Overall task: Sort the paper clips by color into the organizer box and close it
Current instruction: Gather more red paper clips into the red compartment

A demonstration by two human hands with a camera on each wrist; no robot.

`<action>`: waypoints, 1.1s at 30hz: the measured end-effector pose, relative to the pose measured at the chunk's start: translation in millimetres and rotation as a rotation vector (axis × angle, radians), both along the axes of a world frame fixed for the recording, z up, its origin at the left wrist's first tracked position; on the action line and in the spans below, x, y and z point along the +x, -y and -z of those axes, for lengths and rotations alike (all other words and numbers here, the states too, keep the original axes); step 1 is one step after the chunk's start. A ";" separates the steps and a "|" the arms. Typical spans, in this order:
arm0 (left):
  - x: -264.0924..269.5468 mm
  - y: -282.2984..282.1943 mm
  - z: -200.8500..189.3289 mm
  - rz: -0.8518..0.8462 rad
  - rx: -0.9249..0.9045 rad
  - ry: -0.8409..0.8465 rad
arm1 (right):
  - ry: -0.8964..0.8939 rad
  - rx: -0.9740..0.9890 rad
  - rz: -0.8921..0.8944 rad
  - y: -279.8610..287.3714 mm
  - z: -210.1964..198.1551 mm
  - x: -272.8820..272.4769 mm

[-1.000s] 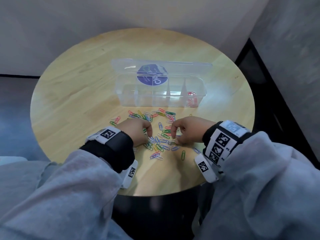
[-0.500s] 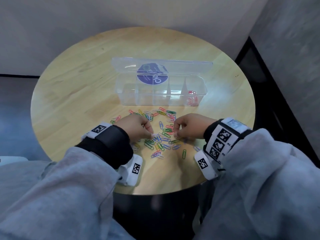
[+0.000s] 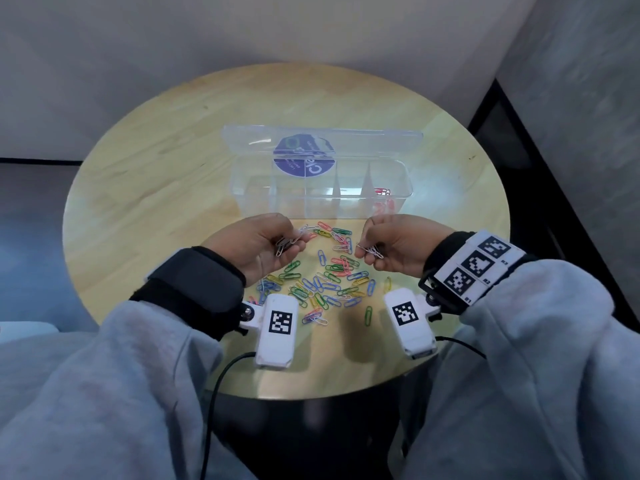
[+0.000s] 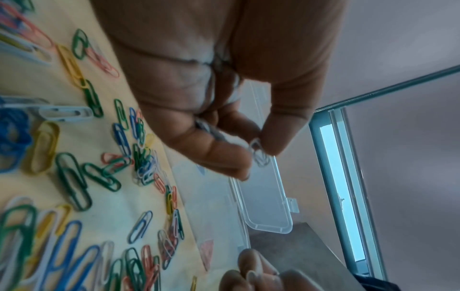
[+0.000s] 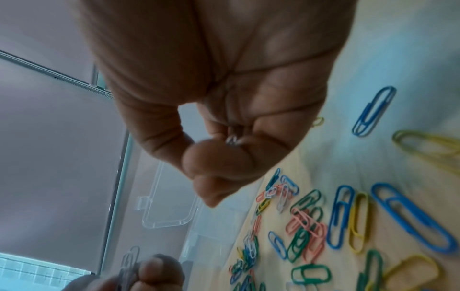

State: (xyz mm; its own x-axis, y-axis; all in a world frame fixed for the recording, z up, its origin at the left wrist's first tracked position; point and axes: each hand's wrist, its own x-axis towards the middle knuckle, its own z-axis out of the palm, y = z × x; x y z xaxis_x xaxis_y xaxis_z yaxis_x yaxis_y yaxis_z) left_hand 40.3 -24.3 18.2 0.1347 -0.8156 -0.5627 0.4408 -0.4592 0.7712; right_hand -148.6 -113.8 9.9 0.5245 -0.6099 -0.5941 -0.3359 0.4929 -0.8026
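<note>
Paper clips [image 3: 323, 284]: most loose on tabletop [image 3: 145, 188] betw. hands; organizer box [image 3: 322, 197] beyond, lid up. L hand [image 3: 261, 245] grip pinched on white clips [image 3: 287, 242], R hand [image 3: 398, 244] likewise on its bunch [image 3: 371, 251]. Risk: thin pinch, clips may slip or snag, drop into wrong compartment.

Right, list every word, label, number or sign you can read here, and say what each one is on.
"Cle": white letters, cut off by a divider, on the round purple sticker on the open lid of the clear plastic organizer box.
Small print on the same sticker: too small to read.
Tiny characters beside the black-and-white square marker tags on the right wristband: too small to read.
Square markers on the white wrist camera units: patterns, not text.
</note>
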 end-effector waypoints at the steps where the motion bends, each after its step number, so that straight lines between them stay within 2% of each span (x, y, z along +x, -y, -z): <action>1: 0.5 -0.6 -0.5 -0.018 -0.005 -0.024 | 0.009 0.006 0.005 -0.1 0.1 0.2; 4: 0.2 -2.0 -1.6 -0.025 -0.013 -0.025 | -0.038 -0.010 -0.027 -0.7 1.3 1.9; 8: -2.2 -2.0 -2.5 -0.001 -0.011 0.030 | -0.173 -0.124 -0.216 -5.9 4.0 5.9; 12: -1.3 -2.3 -4.5 0.016 -0.021 0.053 | -0.414 -0.500 -0.537 -12.9 2.7 11.3; 16: -0.9 -3.1 -5.8 0.042 -0.003 0.070 | -0.574 -0.726 -0.685 -19.0 9.8 25.4; 25: 4.2 -4.1 -3.2 0.078 0.052 0.013 | -0.683 -0.771 -0.776 -20.6 20.3 43.4; 33: -2.2 -1.9 1.6 0.157 0.089 0.128 | -0.780 -0.839 -0.885 -22.1 23.8 53.0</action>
